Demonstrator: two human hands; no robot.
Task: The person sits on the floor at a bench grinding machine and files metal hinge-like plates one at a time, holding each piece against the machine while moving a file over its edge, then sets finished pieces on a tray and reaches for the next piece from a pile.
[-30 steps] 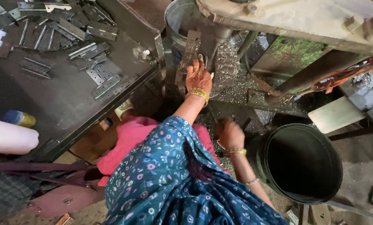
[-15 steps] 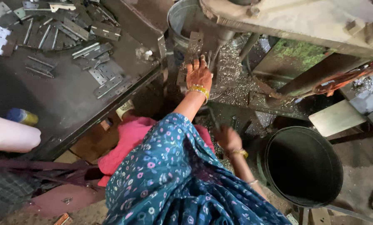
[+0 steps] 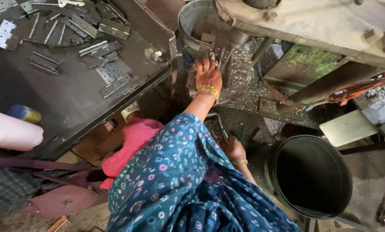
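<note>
Dim workshop floor lay nearest, with a black bucket [image 3: 313, 176] at lower right. Beside it, the person's right hand [image 3: 234, 148] had dropped lower than a second earlier and hung by the machine's dark base; whether it gripped anything could not be told. Farther up, the left hand [image 3: 208, 74] had slid forward, fingers spread flat on a metal hinge plate [image 3: 203, 51] under the press [image 3: 304, 25], beside a grey pail [image 3: 192, 17]. Loose hinge plates [image 3: 108, 47] covered the table [image 3: 72, 103] at upper left.
</note>
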